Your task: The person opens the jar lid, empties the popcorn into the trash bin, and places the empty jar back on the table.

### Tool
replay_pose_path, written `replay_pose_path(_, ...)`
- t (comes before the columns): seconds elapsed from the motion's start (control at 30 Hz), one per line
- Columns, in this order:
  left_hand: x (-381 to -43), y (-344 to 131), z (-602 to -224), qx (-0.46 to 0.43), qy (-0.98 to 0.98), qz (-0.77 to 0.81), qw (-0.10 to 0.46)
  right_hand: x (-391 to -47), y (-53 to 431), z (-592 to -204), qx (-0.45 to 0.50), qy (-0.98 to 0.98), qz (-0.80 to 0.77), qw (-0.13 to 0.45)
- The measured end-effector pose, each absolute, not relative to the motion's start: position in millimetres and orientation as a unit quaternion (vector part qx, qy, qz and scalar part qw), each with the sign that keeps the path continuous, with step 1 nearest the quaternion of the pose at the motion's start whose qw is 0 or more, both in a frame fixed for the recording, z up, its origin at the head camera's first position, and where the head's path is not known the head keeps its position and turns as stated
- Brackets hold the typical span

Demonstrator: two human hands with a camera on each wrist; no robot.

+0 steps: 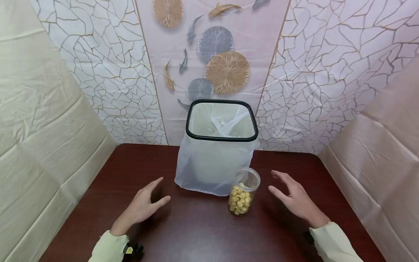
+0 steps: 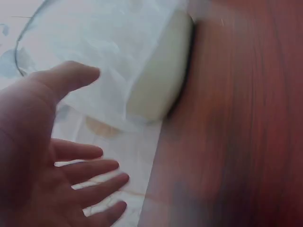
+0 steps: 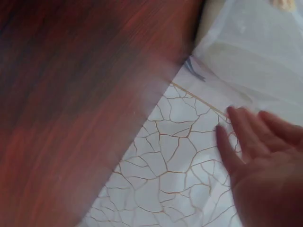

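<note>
A clear jar (image 1: 240, 200), partly filled with yellow popcorn, stands upright on the dark table in the head view. Behind it is a pale bin lined with a translucent white bag (image 1: 216, 163), which hangs down over the outside below a black rim (image 1: 222, 138). My left hand (image 1: 140, 205) is left of the bin, fingers spread and touching nothing. To the right of the jar, and apart from it, my right hand (image 1: 296, 198) has its fingers extended and holds nothing. Both wrist views show the bag near the hands; a bit of popcorn (image 3: 284, 4) shows at the right wrist view's top edge.
The reddish-brown table (image 1: 196, 233) ends at a back wall covering (image 1: 124, 72) with a cracked pattern, fish and round motifs. Padded beige panels (image 1: 42, 138) rise at the left and right sides.
</note>
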State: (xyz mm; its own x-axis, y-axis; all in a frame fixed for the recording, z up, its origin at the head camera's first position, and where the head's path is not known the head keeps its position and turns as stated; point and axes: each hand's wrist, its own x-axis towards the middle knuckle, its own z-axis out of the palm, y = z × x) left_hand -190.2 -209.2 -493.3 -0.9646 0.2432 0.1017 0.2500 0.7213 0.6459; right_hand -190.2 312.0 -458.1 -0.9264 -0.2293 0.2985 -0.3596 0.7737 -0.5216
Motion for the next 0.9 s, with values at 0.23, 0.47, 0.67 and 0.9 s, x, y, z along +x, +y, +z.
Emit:
replay_pose_path(0.23, -176, -188, -480, -0.187, -0.864, -0.462, 0.065, -184, 308, -444, 0.219, -0.881, 0.394, 0.141)
replay_pose_path(0.47, -176, -147, -476, -0.280, -0.815, -0.505, 0.041, -187, 288, -431, 0.251, -0.866, 0.413, 0.129)
replay_pose_path(0.67, -184, -110, -476, -0.320, -0.794, -0.517, 0.003, -196, 267, -427, 0.260, -0.870, 0.401, 0.119)
replay_pose_path(0.9, -194, -68, -478, -0.332, -0.777, -0.535, -0.023, -202, 250, -424, 0.265, -0.871, 0.396, 0.119)
